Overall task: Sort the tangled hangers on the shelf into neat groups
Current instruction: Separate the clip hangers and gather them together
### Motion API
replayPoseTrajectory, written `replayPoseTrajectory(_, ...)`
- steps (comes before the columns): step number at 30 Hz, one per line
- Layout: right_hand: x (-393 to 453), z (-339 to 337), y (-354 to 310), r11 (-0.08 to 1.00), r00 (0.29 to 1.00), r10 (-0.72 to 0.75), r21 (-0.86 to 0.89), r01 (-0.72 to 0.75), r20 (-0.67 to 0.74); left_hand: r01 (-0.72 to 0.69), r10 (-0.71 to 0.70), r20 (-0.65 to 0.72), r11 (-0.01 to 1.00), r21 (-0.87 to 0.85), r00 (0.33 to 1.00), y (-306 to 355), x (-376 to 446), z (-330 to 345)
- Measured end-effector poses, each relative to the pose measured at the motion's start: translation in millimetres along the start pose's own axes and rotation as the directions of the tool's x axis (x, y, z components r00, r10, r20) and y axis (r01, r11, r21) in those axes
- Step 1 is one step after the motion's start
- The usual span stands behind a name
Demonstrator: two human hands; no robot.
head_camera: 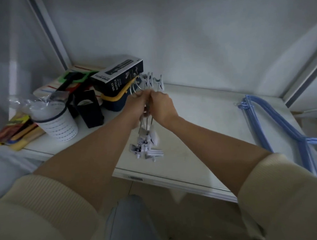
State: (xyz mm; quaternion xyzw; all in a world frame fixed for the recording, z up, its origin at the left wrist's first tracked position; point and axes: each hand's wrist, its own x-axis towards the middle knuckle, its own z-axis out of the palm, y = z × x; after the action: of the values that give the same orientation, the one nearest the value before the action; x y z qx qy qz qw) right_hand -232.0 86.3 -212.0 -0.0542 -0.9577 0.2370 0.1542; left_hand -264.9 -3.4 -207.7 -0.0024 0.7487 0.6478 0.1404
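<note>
White shelf [199,107]; both hands' fingers [144,95] closed around clip hangers [148,138].

Left hand [135,104]: was raised mid-frame, fingers curled closed around thin metal rods, knuckles facing away.
Right hand [161,104]: was pressed against the left, fingers closed likewise.
Forearms: both bare, stretched forward, converging.
Sleeves: cream ribbed knit, pushed up near the elbows.
</note>
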Motion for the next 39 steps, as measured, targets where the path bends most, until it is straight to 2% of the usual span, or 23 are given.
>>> replayPoseTrajectory(3, -2, -1, -9, 0.996, 0.996, -0.088, 0.002, 0.088, 0.021, -0.022, 0.022, -0.019, 0.999, -0.026, 1.0, -1, -3, -10)
replayPoseTrajectory(6, -7, 2, -11, 0.985, 0.986, -0.166, 0.052, 0.165, 0.009, -0.115, 0.114, -0.015, 0.993, -0.031, 0.993, -2, -4, -27)
replayPoseTrajectory(10, -11, 16, -4, 0.996, 0.993, -0.087, 0.026, 0.09, -0.079, -0.147, 0.147, -0.091, 0.989, 0.01, 0.985, -6, -1, -59)
replayPoseTrajectory(12, -8, 26, 0, 0.988, 0.996, -0.072, -0.132, 0.078, 0.05, -0.138, 0.145, -0.1, 0.987, 0.076, 0.984, -15, 0, -77)
replayPoseTrajectory(15, 1, 42, 3, 0.913, 0.947, -0.067, -0.364, 0.186, 0.315, -0.129, 0.131, -0.051, 0.99, 0.05, 0.99, -33, 4, -98)
replayPoseTrajectory(20, 6, 72, 3, 0.857, 0.877, -0.062, -0.426, 0.292, 0.476, -0.153, 0.158, -0.036, 0.982, 0.112, 0.987, -48, 11, -111)
replayPoseTrajectory(27, 8, 82, 11, 0.878, 0.873, -0.109, -0.366, 0.309, 0.475, -0.166, 0.168, -0.01, 0.98, 0.109, 0.986, -47, 10, -99)
replayPoseTrajectory(31, 6, 70, 20, 0.88, 0.892, -0.17, -0.343, 0.329, 0.419, -0.193, 0.197, -0.023, 0.973, 0.129, 0.98, -41, 10, -92)
replayPoseTrajectory(39, 0, 26, 36, 0.936, 0.98, -0.053, -0.332, 0.115, 0.19, -0.226, 0.23, -0.021, 0.967, 0.119, 0.973, -20, -4, -68)
